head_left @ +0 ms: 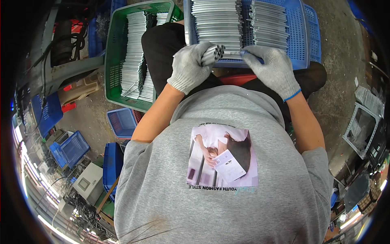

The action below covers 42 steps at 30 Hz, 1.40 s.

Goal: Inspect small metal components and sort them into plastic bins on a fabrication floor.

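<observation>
My left hand (190, 68), in a grey-white knitted glove, is wrapped round a small bundle of metal tubes (212, 55). Their dark open ends point right. My right hand (275, 68), gloved alike with a blue cuff edge, pinches a thin rod (232, 53) between thumb and fingers. That rod spans the gap toward the tube ends; whether it enters one I cannot tell. A bit of blue shows at the right fingertips. Just beyond both hands, a blue crate (301, 38) holds two stacks of silvery tubes (217, 22).
Left of my knee stands a green crate (109, 77) filled with more tubes (133, 51). A red surface (237, 79) shows between my legs. Smaller blue crates (122, 122) sit on the floor at left, near a metal frame (77, 69). A perforated metal frame (359, 130) lies at right.
</observation>
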Available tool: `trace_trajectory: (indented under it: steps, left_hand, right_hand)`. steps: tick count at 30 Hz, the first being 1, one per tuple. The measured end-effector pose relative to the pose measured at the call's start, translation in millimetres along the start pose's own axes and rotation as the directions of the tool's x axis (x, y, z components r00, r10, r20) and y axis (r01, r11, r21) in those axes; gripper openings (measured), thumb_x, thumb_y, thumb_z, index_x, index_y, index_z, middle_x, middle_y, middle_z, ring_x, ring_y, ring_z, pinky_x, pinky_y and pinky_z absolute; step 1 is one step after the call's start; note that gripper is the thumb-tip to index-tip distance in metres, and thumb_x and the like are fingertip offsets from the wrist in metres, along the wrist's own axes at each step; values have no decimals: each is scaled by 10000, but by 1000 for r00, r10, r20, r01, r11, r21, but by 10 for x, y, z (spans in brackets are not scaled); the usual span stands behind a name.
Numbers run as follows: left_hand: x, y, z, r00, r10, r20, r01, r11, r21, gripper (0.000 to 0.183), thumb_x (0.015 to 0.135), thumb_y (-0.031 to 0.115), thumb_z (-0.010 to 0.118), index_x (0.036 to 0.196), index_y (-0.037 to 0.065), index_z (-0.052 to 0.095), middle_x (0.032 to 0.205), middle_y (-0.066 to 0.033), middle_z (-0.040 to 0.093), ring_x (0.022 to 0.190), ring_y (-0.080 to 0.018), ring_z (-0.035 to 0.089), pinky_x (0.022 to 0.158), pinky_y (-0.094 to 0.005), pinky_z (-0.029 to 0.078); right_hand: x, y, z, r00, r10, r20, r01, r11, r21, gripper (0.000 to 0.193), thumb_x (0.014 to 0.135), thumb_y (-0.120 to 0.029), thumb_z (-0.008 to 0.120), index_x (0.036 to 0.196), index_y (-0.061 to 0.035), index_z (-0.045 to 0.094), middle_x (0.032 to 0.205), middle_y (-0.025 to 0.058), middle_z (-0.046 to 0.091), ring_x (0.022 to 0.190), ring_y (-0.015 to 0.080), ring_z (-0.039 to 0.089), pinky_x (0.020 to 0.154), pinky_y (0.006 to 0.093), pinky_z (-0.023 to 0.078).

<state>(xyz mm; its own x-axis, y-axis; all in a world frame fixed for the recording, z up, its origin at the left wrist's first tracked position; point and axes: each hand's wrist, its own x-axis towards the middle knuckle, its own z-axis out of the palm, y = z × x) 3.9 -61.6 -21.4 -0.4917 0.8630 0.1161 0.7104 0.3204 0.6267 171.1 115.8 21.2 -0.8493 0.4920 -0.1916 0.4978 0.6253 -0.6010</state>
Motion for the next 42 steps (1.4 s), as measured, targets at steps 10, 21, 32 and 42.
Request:
trace_trajectory:
  steps: [10,21,32,42]
  left_hand:
    - [436,-100,559,918,-250,309,130,923,362,220,948,333,716,1088,165,689,815,-48,755,682,-255,715,612,-382,551]
    - [450,-168,445,936,-151,318,49,951,307,215,950,300,671,1083,132,687,877,-77,770,749,-291,750,641,-435,570]
    - [21,-139,-152,973,41,226,-11,992,-129,333,788,68,774,1117,103,741,955,-46,790,822,-232,732,754,-330,558]
    - [-106,-88,-163,962,271,46,-263,955,-135,296,731,32,759,1018,101,785,964,-18,793,820,-201,712,856,-349,523]
  right_hand:
    - [-60,98,-95,977,211,-13,-211,977,-1,360,928,-312,718,1151,-38,781,1045,133,804,814,300,769,732,352,594]
    - [-129,300,60,981,71,-179,-76,997,-22,258,933,-306,677,1010,-101,815,735,56,767,573,200,676,568,333,552]
    - [-204,-54,-73,990,-133,-51,131,991,-34,206,939,-237,657,811,-106,753,608,19,650,489,168,554,487,322,456]
    - [-205,-119,-98,964,-265,-8,262,955,-141,174,910,-238,692,884,-88,778,681,26,695,513,161,580,498,304,450]
